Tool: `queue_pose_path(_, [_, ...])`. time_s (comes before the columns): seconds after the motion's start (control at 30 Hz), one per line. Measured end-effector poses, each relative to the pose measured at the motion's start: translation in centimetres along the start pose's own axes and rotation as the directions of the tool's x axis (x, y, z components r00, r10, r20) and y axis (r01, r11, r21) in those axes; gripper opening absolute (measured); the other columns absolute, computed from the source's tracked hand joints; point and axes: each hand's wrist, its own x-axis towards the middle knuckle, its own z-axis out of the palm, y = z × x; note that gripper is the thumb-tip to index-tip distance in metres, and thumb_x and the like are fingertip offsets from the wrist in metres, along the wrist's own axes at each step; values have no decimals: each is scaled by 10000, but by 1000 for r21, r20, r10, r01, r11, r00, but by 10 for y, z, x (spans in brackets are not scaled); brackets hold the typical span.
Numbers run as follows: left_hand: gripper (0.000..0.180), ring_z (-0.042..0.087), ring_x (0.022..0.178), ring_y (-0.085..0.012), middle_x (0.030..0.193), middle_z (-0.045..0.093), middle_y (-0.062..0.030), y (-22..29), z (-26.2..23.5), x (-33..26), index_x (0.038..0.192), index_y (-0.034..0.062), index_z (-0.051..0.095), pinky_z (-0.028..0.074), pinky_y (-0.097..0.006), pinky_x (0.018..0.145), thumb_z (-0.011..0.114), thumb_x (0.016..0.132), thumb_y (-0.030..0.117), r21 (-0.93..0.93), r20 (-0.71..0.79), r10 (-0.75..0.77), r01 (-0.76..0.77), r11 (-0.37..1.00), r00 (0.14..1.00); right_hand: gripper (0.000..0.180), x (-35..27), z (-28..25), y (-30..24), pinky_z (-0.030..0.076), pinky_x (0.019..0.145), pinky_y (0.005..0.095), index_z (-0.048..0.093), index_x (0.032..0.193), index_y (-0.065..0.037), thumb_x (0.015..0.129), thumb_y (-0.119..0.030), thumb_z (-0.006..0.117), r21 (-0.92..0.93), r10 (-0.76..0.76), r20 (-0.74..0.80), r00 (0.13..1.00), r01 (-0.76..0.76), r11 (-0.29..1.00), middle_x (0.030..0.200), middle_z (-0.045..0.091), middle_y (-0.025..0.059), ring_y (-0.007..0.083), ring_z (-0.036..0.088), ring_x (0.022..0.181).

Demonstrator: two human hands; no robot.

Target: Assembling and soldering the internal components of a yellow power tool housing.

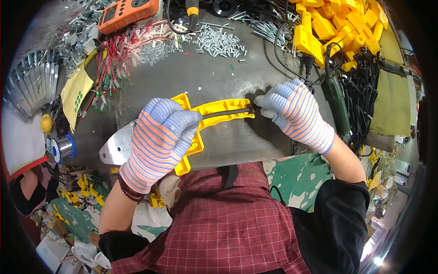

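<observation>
My left hand [157,141], in a striped knit glove, grips a yellow plastic handle shell [214,112] with a flat silver metal plate [116,146] sticking out to the left. A black cable [226,113] lies along the groove of the yellow shell. My right hand [296,114], also gloved, pinches the cable at the shell's right end. Both hands work just above the grey metal bench [205,73].
Loose screws [219,41] and red-wired parts [114,59] lie at the back. An orange meter [127,13] sits far left, a pile of yellow shells [337,23] far right, black cables [360,96] beside it. A solder spool [61,148] is at the left.
</observation>
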Motion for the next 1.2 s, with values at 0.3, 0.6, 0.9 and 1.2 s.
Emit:
queue_pose_path(0.3, [220, 594, 915, -304, 956, 622, -99, 17, -1, 16, 979, 103, 689, 469, -504, 830, 696, 759, 113, 318, 170, 31, -85, 944, 985, 200, 7, 9, 0, 446, 729, 396, 669, 984, -150, 795, -170, 607, -144, -25, 63, 998, 34, 989, 794, 573, 64, 271, 605, 770])
queue_pose_path(0.6, [417, 542, 1086, -271, 1039, 621, -34, 46, 7, -2, 1153, 141, 675, 218, -687, 1116, 705, 787, 338, 416, 189, -125, 36, 909, 974, 219, 7, 10, 6, 454, 737, 404, 687, 1005, -151, 795, -186, 633, -44, -8, 84, 996, 11, 999, 824, 595, 71, 276, 612, 782])
queue_pose_path(0.9, [397, 500, 1148, -298, 1099, 573, -50, 49, 30, -1, 1156, 147, 681, 282, -764, 1026, 693, 770, 240, 619, 113, -14, -59, 783, 993, 207, 8, 11, 8, 464, 749, 402, 695, 979, -148, 781, -196, 659, -1, -13, 70, 997, 13, 1000, 855, 613, 70, 275, 617, 819])
queue_pose_path(1.2, [450, 576, 962, -264, 1040, 590, -140, 70, 65, -6, 1218, 81, 651, 406, -558, 1026, 572, 785, 181, 631, 26, -112, 70, 772, 993, 226, 8, 14, 12, 458, 781, 407, 702, 980, -150, 757, -190, 688, 18, -23, 41, 999, 23, 1000, 874, 622, 60, 267, 612, 856])
